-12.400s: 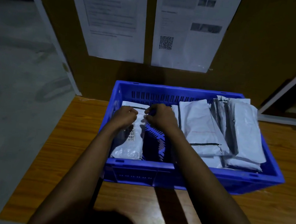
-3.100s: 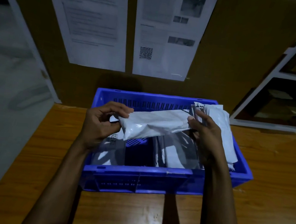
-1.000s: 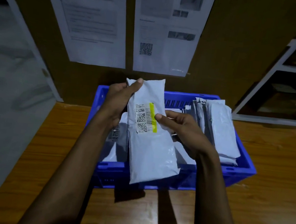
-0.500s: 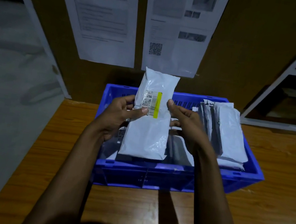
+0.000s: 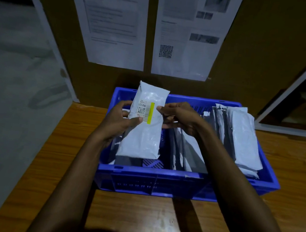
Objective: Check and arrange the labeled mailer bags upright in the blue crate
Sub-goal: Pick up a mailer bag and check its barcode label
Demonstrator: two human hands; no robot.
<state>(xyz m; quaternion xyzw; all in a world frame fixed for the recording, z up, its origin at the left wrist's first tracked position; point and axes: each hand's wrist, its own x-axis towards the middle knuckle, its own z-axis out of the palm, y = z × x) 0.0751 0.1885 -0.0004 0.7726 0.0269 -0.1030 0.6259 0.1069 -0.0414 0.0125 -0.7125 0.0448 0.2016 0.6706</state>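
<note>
The held mailer bag (image 5: 143, 132) is thin plastic film, smooth and faintly glossy, creased near its top — its barcode label (image 5: 145, 112) looks like matt paper. The blue crate (image 5: 151, 181) is moulded plastic with a dull sheen. The table (image 5: 135, 216) is smooth wood-grain, softly reflective — the wall sheets (image 5: 113, 23) are matt paper.

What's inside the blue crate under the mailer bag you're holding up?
Under the held mailer bag, the blue crate shows bare slotted floor and a grey bag's edge. Anything further back there is covered by the bag and left hand.
</note>
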